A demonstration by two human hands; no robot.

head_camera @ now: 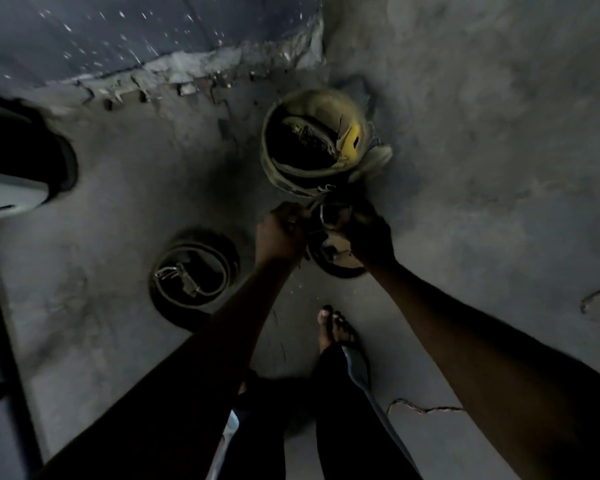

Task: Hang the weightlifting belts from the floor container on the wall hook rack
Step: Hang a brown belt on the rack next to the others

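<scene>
Belts lie and hang in a dim corner, seen from above. One belt [312, 140], coiled into a ring of worn olive webbing with a yellow patch inside, is held up over the floor [125, 188] near the wall [482, 98]. Its buckle [333, 214], a metal frame, sits at the lower edge of the coil, between the two hands. The left hand [281, 233] is closed in a fist on the strap end just left of the buckle. The right hand [369, 237] is curled around the buckle's right side, its fingers wrapped on the strap there. Both forearms reach forward from the bottom of the frame and meet at the buckle.

Directly under the hands a second coil [340, 261], dark with a tan patch, is partly hidden; whether it rests on the floor or in a container cannot be told. To the left, well apart from the hands, a third belt [193, 271] lies coiled on the floor with its metal buckle inside the ring.

A bare foot [335, 327] stands on the floor below the hands, with dark trousers beside it. The floor is grey and rough, crumbling along its edge against a blue speckled surface [136, 36] at the top. A dark and white object [18, 168] juts in from the left edge; what it is cannot be told.
</scene>
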